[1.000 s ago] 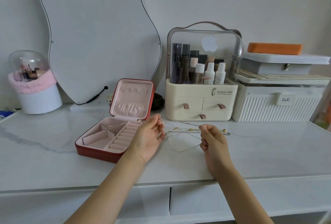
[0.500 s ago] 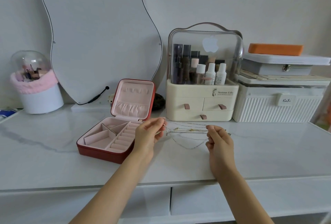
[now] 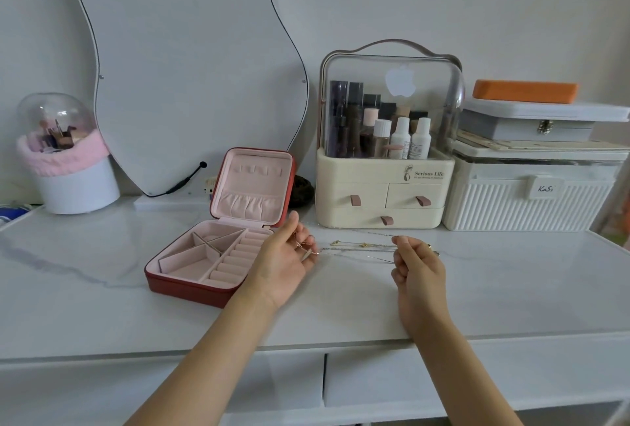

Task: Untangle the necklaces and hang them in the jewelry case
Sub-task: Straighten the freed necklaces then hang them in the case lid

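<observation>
Left hand (image 3: pixel 284 263) has its grip on one end of the necklaces (image 3: pixel 361 248): chain ends and what looks like a ring or clasp sit pinched btwn thumb and fingers, palm turned up. Right hand (image 3: pixel 417 263) grips the other end, fingers curled in tight on the chains. Strands run fairly taut btwn the two hands, just above the tabletop (image 3: pixel 102 306); at least two or three fine chains w/ small gold bits show, but whether they cross or knot mid-span is too fine to tell.

Jewelry case (image 3: pixel 218 245) lies open just left of the left hand, lid up, hooks at the lid's top bare, so nothing hung yet. Cosmetics organizer (image 3: pixel 383 187) stands behind the chains and right of the case; white storage box (image 3: pixel 531 197) is further right of the case still.

Step in hand, by the look of it: untangling, spreading the strands apart to find where they catch. Next move prob. calls for easing the tension, picking one chain free w/ fingertips, then carrying it to the case lid.
</observation>
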